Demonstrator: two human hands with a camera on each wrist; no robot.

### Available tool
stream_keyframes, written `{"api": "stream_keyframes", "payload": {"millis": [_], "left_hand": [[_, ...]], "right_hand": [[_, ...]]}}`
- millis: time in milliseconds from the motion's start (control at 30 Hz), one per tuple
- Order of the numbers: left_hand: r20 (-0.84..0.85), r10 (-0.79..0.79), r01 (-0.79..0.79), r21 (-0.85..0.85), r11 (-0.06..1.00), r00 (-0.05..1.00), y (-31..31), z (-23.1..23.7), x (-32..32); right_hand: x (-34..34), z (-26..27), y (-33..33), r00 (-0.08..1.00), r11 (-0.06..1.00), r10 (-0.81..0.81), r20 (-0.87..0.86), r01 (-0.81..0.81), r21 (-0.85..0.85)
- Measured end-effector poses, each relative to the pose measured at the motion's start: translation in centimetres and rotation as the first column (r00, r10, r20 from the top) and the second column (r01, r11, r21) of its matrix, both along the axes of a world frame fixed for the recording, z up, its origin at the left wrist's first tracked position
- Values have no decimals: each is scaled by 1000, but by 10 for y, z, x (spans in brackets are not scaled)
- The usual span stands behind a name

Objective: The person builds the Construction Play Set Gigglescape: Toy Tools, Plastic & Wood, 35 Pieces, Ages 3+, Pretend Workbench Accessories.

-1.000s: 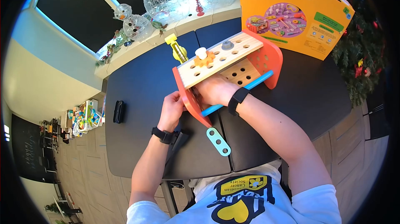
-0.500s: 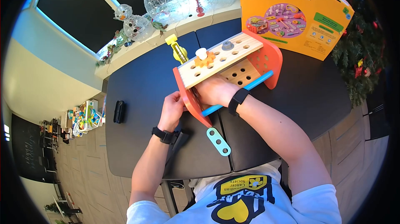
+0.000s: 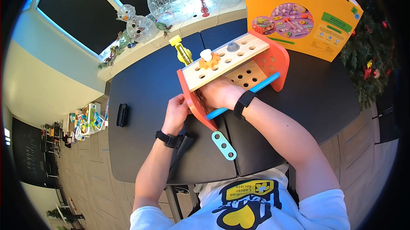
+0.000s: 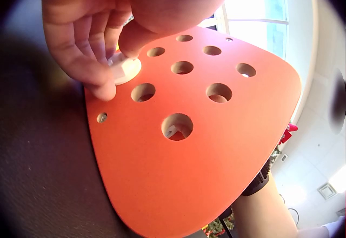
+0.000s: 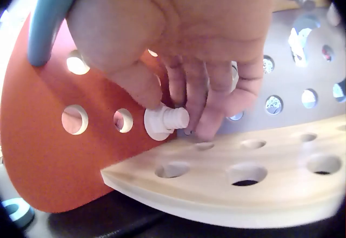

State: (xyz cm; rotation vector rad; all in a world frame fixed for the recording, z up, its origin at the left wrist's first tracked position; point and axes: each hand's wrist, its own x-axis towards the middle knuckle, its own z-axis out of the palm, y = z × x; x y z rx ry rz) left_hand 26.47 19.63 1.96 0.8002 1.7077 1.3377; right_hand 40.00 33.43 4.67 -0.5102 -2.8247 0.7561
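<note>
A toy workbench with a pale wooden top and red side panels stands on the table. Outside the near-left panel, my left hand pinches the white head of a plastic bolt between thumb and fingers. The bolt's threaded end shows on the inner face, with a white nut around it against the panel. My right hand reaches under the top, over the blue bar. Its thumb is on the nut and its curled fingers are around the bolt end.
On the bench top sit an orange gear with a white bolt and a grey bolt. A yellow-green tool hangs beyond the left panel. A turquoise strip lies in front, a black case to the left, a yellow box behind.
</note>
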Motion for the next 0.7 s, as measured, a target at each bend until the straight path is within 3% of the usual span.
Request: {"api": "stream_keyframes", "payload": {"millis": [367,567,700], "left_hand": [[-7,-3,3,-8,1000,1000,1,-1,-1],[-2,-11,11,12,1000,1000,0,-2,-1],[-8,0,0,21,1000,1000,0,-5,-1]], "right_hand": [[1,8,0,995,998,16,103,-9,-68],[-1,-5,3,999,990,-43,16,45,-136],[-1,-8,3,1000,997,-19,10,18,70]]}}
